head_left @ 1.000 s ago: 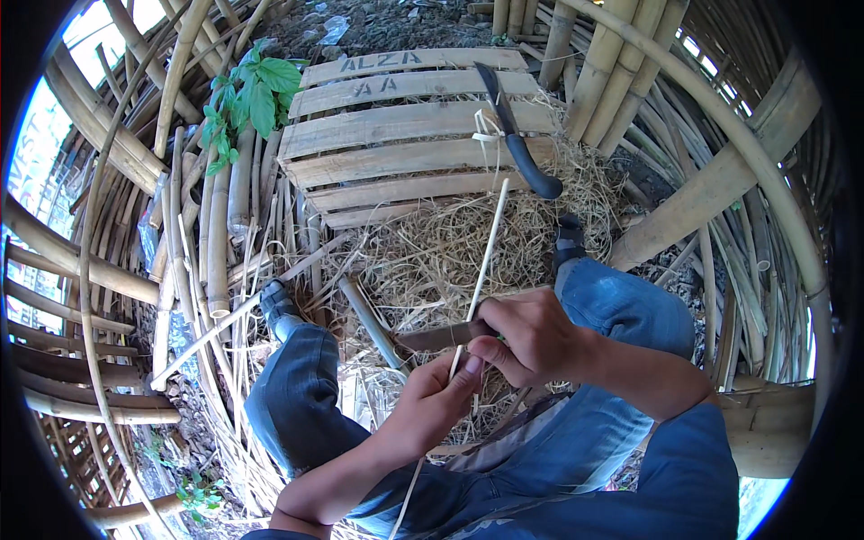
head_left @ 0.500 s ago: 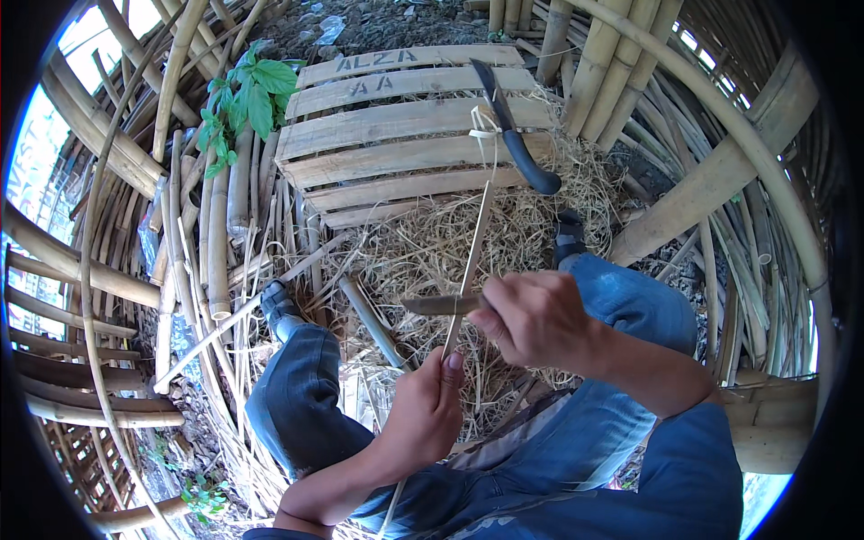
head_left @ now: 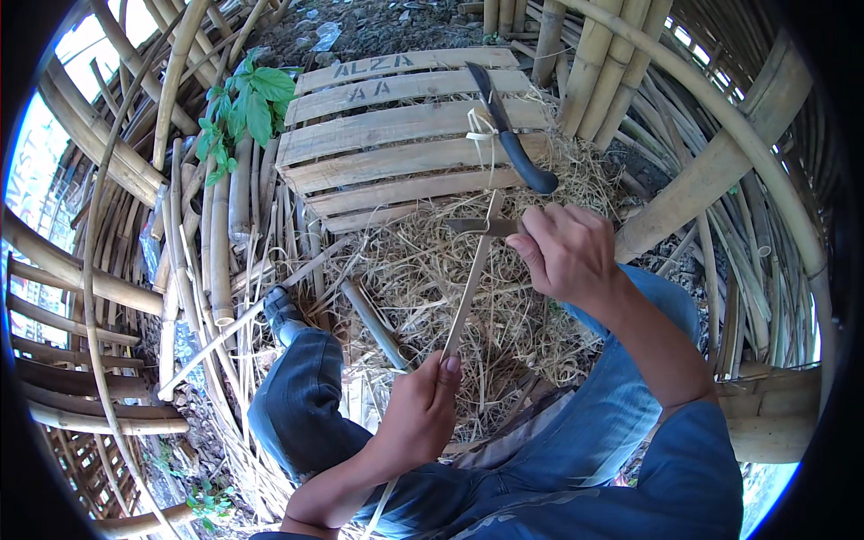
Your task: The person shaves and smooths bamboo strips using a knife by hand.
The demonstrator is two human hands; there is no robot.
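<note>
Thick bamboo pole [head_left: 688, 189] slants up to R of the slatted wood crate [head_left: 405, 129]. Person's legs in blue jeans [head_left: 297, 387] bent & spread, on crate's near side. Crate = pale slats w/ gaps b/w. Loose heap of shavings [head_left: 540, 328] runs along crate's near edge & out b/w the legs. Green leafy plant [head_left: 261, 94] just off crate's L edge.

Pale strip [head_left: 468, 297], long & thin, is in front of crate, w/ its tip close to crate's near edge. Big blade [head_left: 504, 126] w/ hooked dark handle lies on crate's R part, point twd far edge, handle end twd near edge. Grey-green bamboo tube [head_left: 373, 324] lies slantwise in front of crate's L half.

R grip [head_left: 567, 252] in front of crate's R corner, clenched on knife [head_left: 468, 225], handle mostly hidden in the fist. L grip [head_left: 423, 414] farther from crate than R grip, pinching strip b/w thumb & fingers. Knife, short-bladed, points L & crosses strip nr its tip, just in front of crate; exact cut too small to make out.
</note>
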